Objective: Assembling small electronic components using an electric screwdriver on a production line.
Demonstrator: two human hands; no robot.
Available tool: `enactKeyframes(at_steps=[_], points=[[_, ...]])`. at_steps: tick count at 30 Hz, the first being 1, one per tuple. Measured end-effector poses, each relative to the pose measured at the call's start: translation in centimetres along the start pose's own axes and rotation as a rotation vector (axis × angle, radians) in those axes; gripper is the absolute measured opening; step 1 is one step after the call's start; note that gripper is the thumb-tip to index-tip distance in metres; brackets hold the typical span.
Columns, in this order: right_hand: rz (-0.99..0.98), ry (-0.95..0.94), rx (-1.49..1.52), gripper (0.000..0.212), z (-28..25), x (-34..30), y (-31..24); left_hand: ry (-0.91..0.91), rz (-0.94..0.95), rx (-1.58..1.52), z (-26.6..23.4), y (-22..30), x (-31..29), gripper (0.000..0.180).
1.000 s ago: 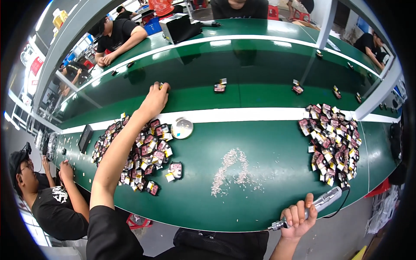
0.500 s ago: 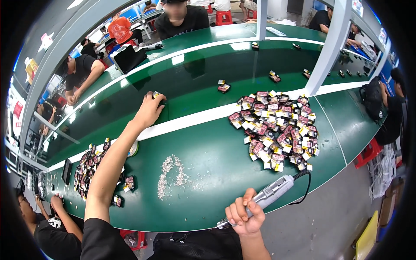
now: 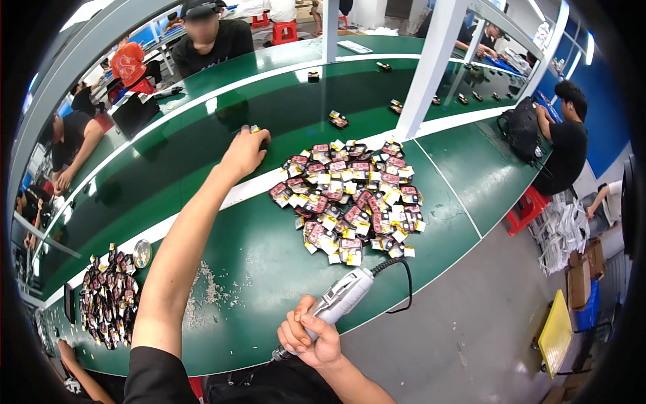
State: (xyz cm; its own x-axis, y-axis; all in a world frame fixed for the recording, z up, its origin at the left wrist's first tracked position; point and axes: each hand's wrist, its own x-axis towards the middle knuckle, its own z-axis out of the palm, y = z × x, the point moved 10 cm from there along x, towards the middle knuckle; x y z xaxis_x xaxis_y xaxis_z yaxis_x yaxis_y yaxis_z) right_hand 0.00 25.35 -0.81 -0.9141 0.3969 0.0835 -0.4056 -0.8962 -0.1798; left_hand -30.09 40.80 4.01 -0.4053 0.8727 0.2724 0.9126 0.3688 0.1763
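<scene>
My left hand reaches out over the dark green conveyor belt, its fingers closed on a small black device. Only a yellow and white bit of that device shows at the fingertips. Low in front of me, my right hand is wrapped round a grey electric screwdriver, its tip pointing down and left. A black cord runs from the tool's rear end. Beyond the screwdriver lies a big pile of small black devices with pink faces and white-yellow tabs. Tiny pale screws are scattered beside my left forearm.
A second pile of devices lies at the left, beside a round dish. Single devices sit along the belt. A grey post rises behind the big pile. Co-workers sit around the line; a black backpack is at the right.
My view has turned to the right, so the piles appear farther left. My left hand has shifted along the belt toward the big pile. The screwdriver stays in my right hand.
</scene>
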Motion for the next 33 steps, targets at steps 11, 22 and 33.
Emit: enactKeyframes(at_steps=[11, 22, 33], points=[[-0.001, 0.011, 0.002, 0.005, -0.2, -0.1, -0.4, 0.172, 0.303, -0.388, -4.2, 14.1, 0.3, 0.023], [-0.038, 0.026, 0.003, 0.005, 0.1, 0.2, 0.2, -0.018, 0.477, -0.274, -0.5, 23.9, -3.7, 0.042], [-0.085, 0.021, -0.049, 0.005, 0.5, -0.4, 0.6, -0.024, 0.509, -0.262, -9.0, 24.8, -9.6, 0.064]])
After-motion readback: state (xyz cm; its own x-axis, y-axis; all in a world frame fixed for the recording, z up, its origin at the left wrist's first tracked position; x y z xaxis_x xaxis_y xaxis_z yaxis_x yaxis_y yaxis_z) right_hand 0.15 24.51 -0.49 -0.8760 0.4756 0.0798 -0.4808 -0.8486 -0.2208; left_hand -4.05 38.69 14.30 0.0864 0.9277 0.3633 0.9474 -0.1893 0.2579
